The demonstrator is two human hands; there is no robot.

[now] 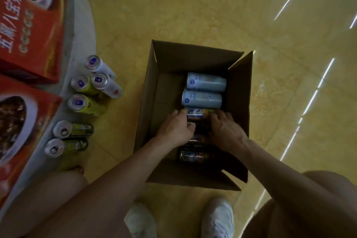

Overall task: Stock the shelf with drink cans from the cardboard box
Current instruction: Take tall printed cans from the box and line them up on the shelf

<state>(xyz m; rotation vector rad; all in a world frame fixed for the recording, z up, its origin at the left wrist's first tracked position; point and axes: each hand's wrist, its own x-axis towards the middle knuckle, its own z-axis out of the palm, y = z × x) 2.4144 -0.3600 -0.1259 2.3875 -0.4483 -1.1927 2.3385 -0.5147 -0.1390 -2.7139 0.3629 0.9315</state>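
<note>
An open cardboard box (170,58) sits on the floor in front of me. Inside lie two pale blue cans (204,91) at the far end and several dark cans (195,155) nearer me. Both my hands are down in the box. My left hand (176,128) and my right hand (226,129) curl round the two ends of one dark can with a picture label (197,113). Several cans (92,91) stand on the floor to the left of the box, beside the curved grey shelf base (81,25).
Two red food cartons (29,25) rest on the grey base at the left. My white shoes (218,216) are just in front of the box's near flap, and my knees frame the bottom of the view. Shiny yellow floor stretches right.
</note>
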